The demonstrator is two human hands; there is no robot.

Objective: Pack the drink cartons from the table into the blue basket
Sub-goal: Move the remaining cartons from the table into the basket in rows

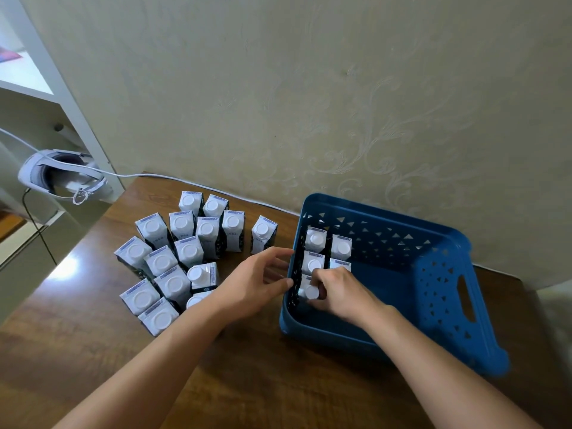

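White headset (58, 174) with cable sits far left on a shelf edge, off the task. On the wooden table (93, 351) a cluster of upright drink cartons (173, 258), white caps up, stands left of the blue basket (433, 305); one lone carton (263, 233) stands nearest the basket's left wall. Left hand (257, 280) hovers between cluster and basket, fingers spread and relaxed, gripping nothing, fingertips at or just beside the basket's left rim; contact can't be confirmed. Right hand (337, 292) is inside the basket, fingers curled round the held carton (311, 291) near its cap, setting it in the near-left corner behind four packed cartons (328, 249) in two rows along the left wall. Held carton looks upright, long axis vertical, though its base is hidden. Key relation: remaining cartons lie left of the basket, so the free left hand is nearer; likely next pick is the lone carton or the near ones under the left forearm, lifted straight up and carried right over the rim.
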